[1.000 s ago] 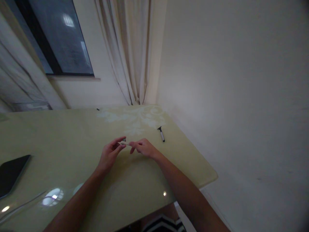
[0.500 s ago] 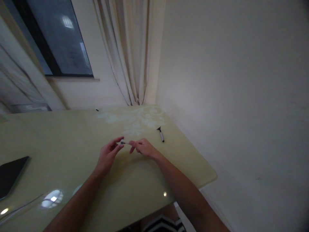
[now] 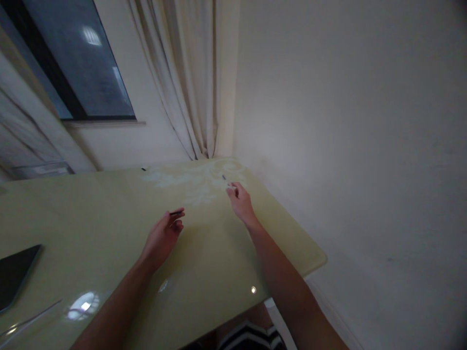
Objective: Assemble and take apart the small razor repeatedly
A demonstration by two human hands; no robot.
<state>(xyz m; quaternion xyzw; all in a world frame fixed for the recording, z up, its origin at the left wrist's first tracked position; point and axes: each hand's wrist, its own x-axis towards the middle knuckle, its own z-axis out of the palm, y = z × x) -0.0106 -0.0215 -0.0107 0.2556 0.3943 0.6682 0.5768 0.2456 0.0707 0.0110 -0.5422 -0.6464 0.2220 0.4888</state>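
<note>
My left hand (image 3: 163, 236) hovers over the middle of the pale green table (image 3: 109, 233), its fingers pinched on a small dark flat piece (image 3: 176, 212). My right hand (image 3: 241, 203) reaches toward the table's far right corner, fingers closed around a small razor (image 3: 228, 182) whose thin end pokes out past the fingertips. The two hands are well apart.
A dark tablet (image 3: 16, 274) lies at the left edge of the table. A wall runs close along the right side, with a curtain (image 3: 189, 78) and a window (image 3: 69, 58) behind the table. The near table edge is just in front of my lap.
My hands were together on a small item; now they have parted. My right hand moved up and right to where the razor lay and closed on it. The left hand keeps a dark piece.
</note>
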